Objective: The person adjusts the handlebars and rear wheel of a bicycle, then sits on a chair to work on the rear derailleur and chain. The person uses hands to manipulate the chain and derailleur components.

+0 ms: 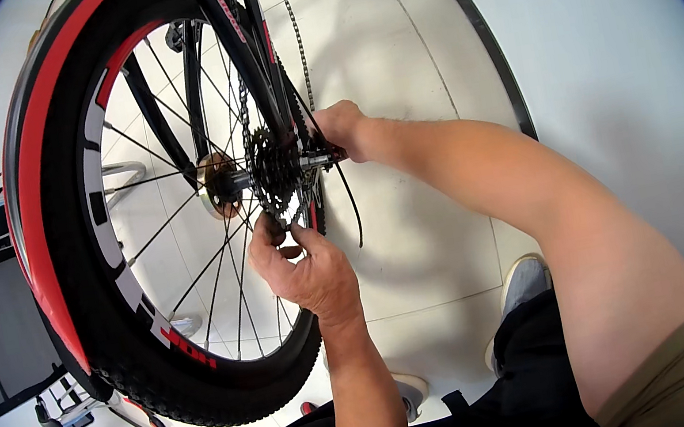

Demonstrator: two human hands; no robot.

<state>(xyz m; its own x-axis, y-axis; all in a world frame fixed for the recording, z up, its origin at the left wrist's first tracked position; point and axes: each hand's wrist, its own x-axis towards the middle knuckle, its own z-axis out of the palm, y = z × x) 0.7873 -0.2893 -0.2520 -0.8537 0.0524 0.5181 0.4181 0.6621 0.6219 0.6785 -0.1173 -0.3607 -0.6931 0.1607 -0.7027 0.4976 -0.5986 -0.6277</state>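
Note:
A bicycle's rear wheel point(93, 280) with a black knobby tyre stands in front of me. At its hub is a dark cassette point(271, 171) of stacked sprockets, with a chain point(244, 113) running over it. My left hand point(309, 277) is just under the cassette, thumb and fingers pinched on the lower part of the chain; the fingertips look dark. My right hand point(341, 131) reaches to the right side of the hub, beside the axle end point(317, 160). Its fingers are hidden behind the bicycle's frame point(250, 58). A black cable point(351, 203) hangs loose below that hand.
A red and black fender point(27, 228) curves along the wheel's left. A grey folding chair point(3, 330) stands farther left. Pale floor tiles point(416, 228) lie underneath, with a white wall point(601, 38) on the right. My shoe point(525, 281) is near the hanging cable.

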